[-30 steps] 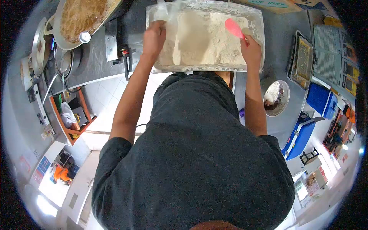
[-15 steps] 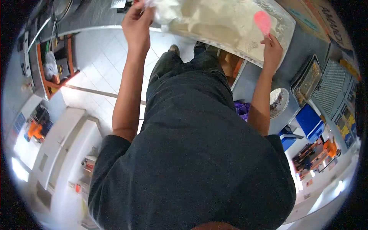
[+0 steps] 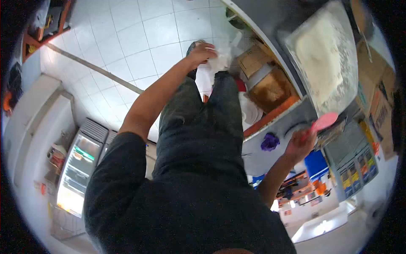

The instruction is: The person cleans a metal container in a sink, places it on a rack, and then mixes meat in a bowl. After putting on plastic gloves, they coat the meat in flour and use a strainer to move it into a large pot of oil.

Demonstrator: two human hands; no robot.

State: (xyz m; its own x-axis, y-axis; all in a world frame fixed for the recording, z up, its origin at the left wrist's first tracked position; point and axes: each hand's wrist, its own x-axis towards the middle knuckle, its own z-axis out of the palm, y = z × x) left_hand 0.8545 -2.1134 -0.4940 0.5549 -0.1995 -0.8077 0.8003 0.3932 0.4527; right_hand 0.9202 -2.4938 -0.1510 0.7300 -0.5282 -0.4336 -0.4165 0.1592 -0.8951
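Out wide, the white tiled floor filled the upper middle, with the grey counter cutting down along the right. Over on the far left stood a lit display fridge, its shelves glowing. And there, on the counter, sat the long tray, its walls dusted white, a broad bed of pale powder inside! Beside it leaned a cardboard carton, with a smaller brown box on the shelf below.

To the hands now! The left hand reached forward over the legs, well apart from the tray, fingers bent and nearly closed on the edge of a clear plastic bag (badly blurred, so its contents couldn't be made out). The right hand was wrapped snugly around the handle of a pink scoop, whose rounded end lay near the tray's closest corner, though how high it was couldn't be told. Smallest of all, a crumpled purple bundle rested just left of that right hand.
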